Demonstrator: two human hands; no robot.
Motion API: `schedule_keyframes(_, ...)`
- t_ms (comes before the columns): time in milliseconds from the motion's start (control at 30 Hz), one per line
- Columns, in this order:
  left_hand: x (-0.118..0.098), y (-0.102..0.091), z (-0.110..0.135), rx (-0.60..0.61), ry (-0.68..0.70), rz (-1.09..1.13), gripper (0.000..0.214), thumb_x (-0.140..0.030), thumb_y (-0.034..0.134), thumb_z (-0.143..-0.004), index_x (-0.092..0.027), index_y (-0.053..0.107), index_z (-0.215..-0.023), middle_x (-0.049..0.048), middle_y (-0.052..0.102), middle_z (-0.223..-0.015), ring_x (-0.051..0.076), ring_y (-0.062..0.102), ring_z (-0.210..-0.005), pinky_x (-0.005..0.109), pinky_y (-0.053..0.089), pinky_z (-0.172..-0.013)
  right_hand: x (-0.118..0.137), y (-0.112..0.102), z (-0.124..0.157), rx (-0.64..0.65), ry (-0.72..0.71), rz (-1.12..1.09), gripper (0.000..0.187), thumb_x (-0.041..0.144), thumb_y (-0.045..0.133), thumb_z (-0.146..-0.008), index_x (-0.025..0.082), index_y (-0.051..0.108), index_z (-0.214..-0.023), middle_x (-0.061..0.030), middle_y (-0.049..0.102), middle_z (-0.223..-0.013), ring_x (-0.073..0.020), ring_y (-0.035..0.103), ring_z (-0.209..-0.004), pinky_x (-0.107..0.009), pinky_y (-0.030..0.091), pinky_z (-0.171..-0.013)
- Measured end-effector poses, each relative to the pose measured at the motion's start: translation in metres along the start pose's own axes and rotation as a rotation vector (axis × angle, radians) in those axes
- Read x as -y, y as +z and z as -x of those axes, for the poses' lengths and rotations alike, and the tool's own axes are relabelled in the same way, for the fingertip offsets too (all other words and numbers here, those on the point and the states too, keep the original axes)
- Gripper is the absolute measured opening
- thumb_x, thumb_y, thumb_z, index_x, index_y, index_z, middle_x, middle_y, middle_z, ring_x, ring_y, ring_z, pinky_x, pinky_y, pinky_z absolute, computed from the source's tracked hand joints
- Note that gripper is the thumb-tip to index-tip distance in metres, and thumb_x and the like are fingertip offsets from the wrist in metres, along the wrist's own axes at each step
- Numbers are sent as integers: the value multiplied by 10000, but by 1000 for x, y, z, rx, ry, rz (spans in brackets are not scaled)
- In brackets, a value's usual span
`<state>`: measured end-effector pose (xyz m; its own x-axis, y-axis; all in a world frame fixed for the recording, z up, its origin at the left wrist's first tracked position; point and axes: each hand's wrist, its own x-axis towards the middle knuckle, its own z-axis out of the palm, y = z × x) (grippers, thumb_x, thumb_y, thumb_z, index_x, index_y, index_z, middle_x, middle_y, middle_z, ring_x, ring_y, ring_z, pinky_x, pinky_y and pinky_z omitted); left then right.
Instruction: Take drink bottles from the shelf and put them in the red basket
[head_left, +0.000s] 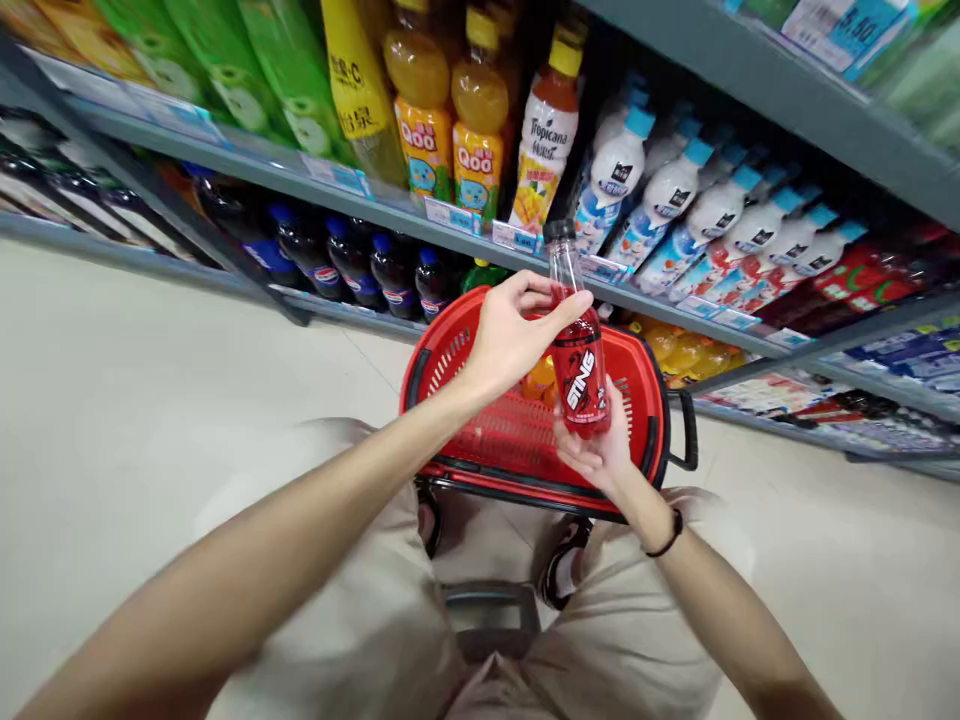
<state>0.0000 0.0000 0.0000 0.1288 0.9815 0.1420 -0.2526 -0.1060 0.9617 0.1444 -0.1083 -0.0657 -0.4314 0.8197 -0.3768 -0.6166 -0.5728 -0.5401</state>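
Observation:
A red Sting drink bottle (pixel 582 378) with a black cap is held upright, slightly tilted, above a red shopping basket (pixel 495 440). My left hand (pixel 517 325) is closed on its upper part, with the thumb across the front. From below, my right hand (pixel 600 445) supports the bottle's base, its fingers curled under and beside it. Inside the basket, behind the Sting bottle, lies something orange (pixel 540 380), mostly hidden. The basket stands on the floor between my legs and the shelves.
Shelves in front hold Qoo bottles (pixel 478 150), a Tropicana bottle (pixel 546 140), white bottles with blue caps (pixel 660 205) and green bottles (pixel 225 80). Pepsi bottles (pixel 352 265) stand on the lower shelf. The basket's black handle (pixel 686 430) sticks out at its right.

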Motion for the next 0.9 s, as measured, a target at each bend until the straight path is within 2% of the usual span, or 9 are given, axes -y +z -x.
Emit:
schedule_keyframes(267, -5, 2, 6, -3, -22, 10, 407, -438, 893, -722, -149, 618, -804, 50, 751, -862, 131, 708, -784, 229, 555, -746, -3, 0, 8, 119, 19, -5, 776, 818, 244, -940, 150, 635, -890, 46, 473, -408, -45, 173, -243, -166, 251, -257)
schedule_keyframes(433, -5, 4, 6, 12, -24, -7, 407, -442, 884, -730, -153, 605, -793, 44, 741, -846, 135, 702, -784, 236, 553, -742, -4, -3, 8, 201, 24, -43, 732, 803, 312, -932, 150, 642, -909, 56, 472, -418, -47, 186, -247, -167, 257, -260)
schedule_keyframes(667, -4, 3, 7, 20, -38, -42, 328, -375, 857, -759, -159, 615, -812, 33, 749, -865, 129, 704, -812, 236, 553, -784, -5, -2, 4, 33, 21, 77, 792, 841, 257, -904, 149, 633, -821, 39, 456, -424, -70, 225, -270, -200, 251, -283)
schedule_keyframes(800, -5, 3, 8, 21, -31, -69, 344, -361, 867, -738, -163, 590, -789, 25, 743, -848, 129, 700, -790, 238, 554, -761, -8, -7, 1, 12, 31, 74, 779, 858, 313, -877, 151, 633, -804, 49, 450, -432, -59, 194, -273, -201, 240, -294)
schedule_keyframes(900, -7, 3, 7, 9, -47, -91, 336, -354, 865, -737, -165, 593, -794, 23, 750, -860, 132, 702, -804, 240, 554, -765, -11, -10, 0, -2, 68, 93, 805, 877, 279, -862, 155, 630, -797, 40, 453, -425, -66, 202, -273, -209, 230, -297)
